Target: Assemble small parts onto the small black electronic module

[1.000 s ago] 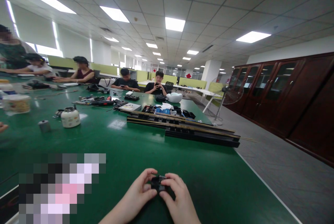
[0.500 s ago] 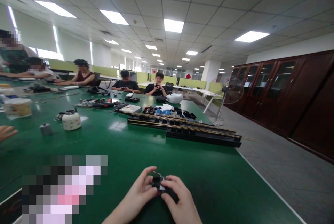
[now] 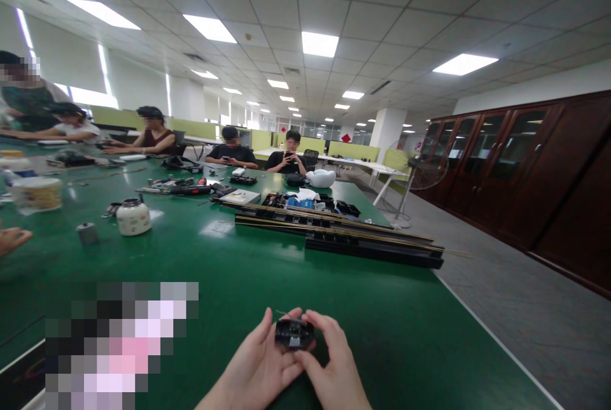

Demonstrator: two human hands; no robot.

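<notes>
A small black device (image 3: 294,335) lay over a green table (image 3: 405,327), on the fingers of the person's upturned, mostly open left hand (image 3: 265,362), thumb raised beside it. The right hand (image 3: 335,356) curled half closed, pinching the device's right end between thumb and forefinger. Long black rails (image 3: 375,253) lay beyond both hands.

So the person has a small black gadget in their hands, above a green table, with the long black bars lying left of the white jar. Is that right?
Not quite: the head view shows the long black bars right of the white jar. The small black gadget is indeed in their hands, above the green table.
</notes>
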